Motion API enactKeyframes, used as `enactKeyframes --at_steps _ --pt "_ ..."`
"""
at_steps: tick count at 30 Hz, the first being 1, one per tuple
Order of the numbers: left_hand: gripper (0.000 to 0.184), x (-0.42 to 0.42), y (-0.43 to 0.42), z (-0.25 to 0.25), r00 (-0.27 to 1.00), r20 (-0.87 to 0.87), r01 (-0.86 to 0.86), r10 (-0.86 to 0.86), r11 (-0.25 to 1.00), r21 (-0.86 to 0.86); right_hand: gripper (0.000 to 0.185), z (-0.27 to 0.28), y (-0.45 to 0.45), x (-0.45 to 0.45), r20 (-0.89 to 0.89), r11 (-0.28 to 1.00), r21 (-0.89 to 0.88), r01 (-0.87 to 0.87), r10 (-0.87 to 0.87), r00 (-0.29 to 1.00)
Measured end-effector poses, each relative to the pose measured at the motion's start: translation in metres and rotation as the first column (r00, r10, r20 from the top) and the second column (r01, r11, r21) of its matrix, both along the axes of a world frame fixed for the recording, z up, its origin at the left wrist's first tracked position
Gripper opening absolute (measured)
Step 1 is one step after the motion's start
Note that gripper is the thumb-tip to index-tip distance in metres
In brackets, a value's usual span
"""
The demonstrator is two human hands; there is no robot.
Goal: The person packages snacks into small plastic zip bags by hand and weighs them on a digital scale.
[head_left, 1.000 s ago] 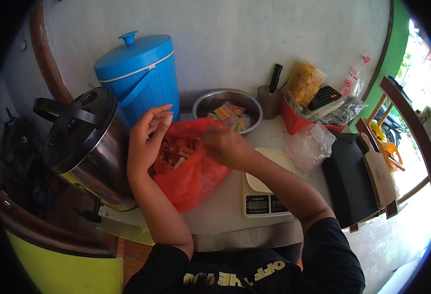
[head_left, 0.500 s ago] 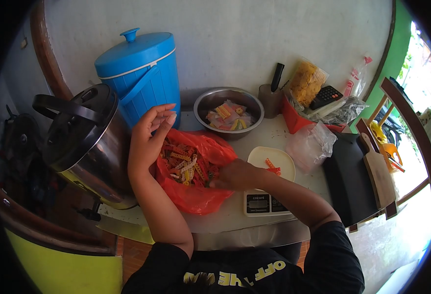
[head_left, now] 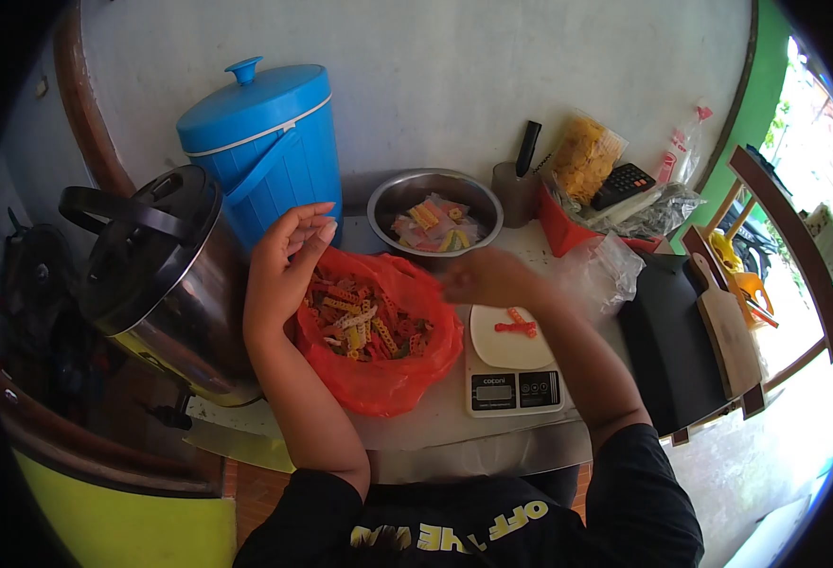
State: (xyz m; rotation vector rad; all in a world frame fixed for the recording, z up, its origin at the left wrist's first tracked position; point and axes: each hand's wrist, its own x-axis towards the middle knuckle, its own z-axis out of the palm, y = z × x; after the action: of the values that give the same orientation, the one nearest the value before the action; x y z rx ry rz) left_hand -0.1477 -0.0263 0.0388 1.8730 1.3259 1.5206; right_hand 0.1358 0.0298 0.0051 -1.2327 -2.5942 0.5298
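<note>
A red plastic bag [head_left: 393, 393] stands open on the table, filled with wavy, ladder-shaped dry snack pieces [head_left: 364, 327] in red, yellow and white. My left hand [head_left: 289, 260] is raised at the bag's left rim, fingers loosely extended and nothing in them. Beyond the bag's right rim hovers my right hand [head_left: 492, 282], smeared by motion; whether its fingers hold anything is hidden. Just below it is a white kitchen scale [head_left: 515, 391]. On the scale's cream plate [head_left: 502, 351] lie a few red-orange pieces [head_left: 519, 326].
A steel bowl [head_left: 376, 213] with small filled packets stands behind the bag. A blue drink cooler [head_left: 279, 142] and a steel pot [head_left: 166, 303] flank the left. Clear plastic bags [head_left: 615, 270], a red basket [head_left: 560, 227], a calculator [head_left: 623, 186] and a cutting board [head_left: 729, 341] are on the right.
My right hand has come out of the red bag and moved up and right, above the scale plate. The left hand stays nearly still beside the bag.
</note>
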Motion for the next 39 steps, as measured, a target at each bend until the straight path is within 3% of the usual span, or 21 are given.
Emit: enactKeyframes --at_steps 3,6,9,12,14,16,18,21,24,27,30,33,35,38,39 --pt "0.030 0.003 0.001 0.000 1.000 -0.020 -0.014 0.013 1.000 -0.016 0.026 0.008 0.004 0.042 0.220 0.991 0.101 0.086 -0.107 0.970" --pt "0.030 0.006 0.001 0.002 1.000 -0.021 -0.005 0.004 1.000 -0.026 0.023 0.005 0.009 0.070 0.393 0.989 -0.005 0.147 -0.133 0.910" --pt "0.030 0.007 0.000 0.002 1.000 -0.020 0.002 -0.002 1.000 -0.031 0.022 -0.009 0.006 0.068 0.321 0.972 0.192 0.137 -0.194 0.927" --pt "0.030 0.007 0.000 0.002 1.000 -0.019 0.006 -0.006 1.000 -0.026 0.022 -0.012 -0.003 0.031 -0.011 0.982 0.132 0.133 -0.133 0.991" --pt "0.030 0.006 0.001 0.001 1.000 -0.012 0.013 -0.014 1.000 -0.022 0.023 -0.019 -0.008 -0.001 -0.219 0.987 0.124 -0.103 0.128 0.967" --pt "0.030 0.004 0.000 0.001 1.000 -0.004 0.021 -0.021 1.000 -0.021 0.022 -0.035 -0.008 -0.032 -0.201 0.941 0.161 -0.299 0.328 0.923" --pt "0.030 0.003 -0.002 0.002 1.000 -0.002 0.019 -0.019 1.000 -0.013 0.024 -0.052 -0.017 -0.061 -0.105 0.944 0.180 -0.276 0.298 0.949" --pt "0.031 0.001 -0.004 0.002 1.000 0.001 -0.003 0.003 1.000 -0.013 0.027 -0.073 -0.020 -0.095 0.115 0.961 0.252 -0.115 0.088 0.989" --pt "0.032 -0.001 -0.004 0.001 1.000 0.002 -0.004 0.004 1.000 -0.011 0.033 -0.071 -0.020 -0.102 0.131 0.975 0.196 -0.103 0.078 0.988" --pt "0.032 0.001 -0.005 0.002 1.000 -0.006 -0.004 0.004 1.000 -0.017 0.031 -0.067 -0.023 -0.093 -0.024 0.991 0.126 -0.050 0.053 0.998" --pt "0.032 0.003 -0.005 0.004 0.999 -0.034 -0.008 0.007 0.999 -0.034 0.026 -0.057 -0.019 -0.066 -0.466 0.995 0.002 -0.104 0.093 0.880" --pt "0.031 0.003 -0.003 0.002 0.999 -0.041 0.006 -0.008 0.999 -0.036 0.024 -0.031 -0.008 -0.020 -0.545 0.985 -0.135 -0.106 0.016 0.838" --pt "0.031 0.005 0.000 0.000 0.999 -0.049 0.013 -0.014 0.999 -0.031 0.022 -0.019 -0.001 0.018 -0.401 0.999 -0.045 -0.024 0.004 0.916" --pt "0.030 0.013 0.002 0.000 0.998 -0.070 0.006 -0.008 1.000 -0.024 0.019 -0.014 0.002 0.064 -0.043 0.996 -0.064 0.069 -0.071 0.996" --pt "0.030 0.017 0.002 0.001 0.997 -0.075 0.003 -0.004 1.000 -0.018 0.019 -0.015 0.002 0.078 -0.069 0.996 -0.051 0.077 -0.080 0.994"
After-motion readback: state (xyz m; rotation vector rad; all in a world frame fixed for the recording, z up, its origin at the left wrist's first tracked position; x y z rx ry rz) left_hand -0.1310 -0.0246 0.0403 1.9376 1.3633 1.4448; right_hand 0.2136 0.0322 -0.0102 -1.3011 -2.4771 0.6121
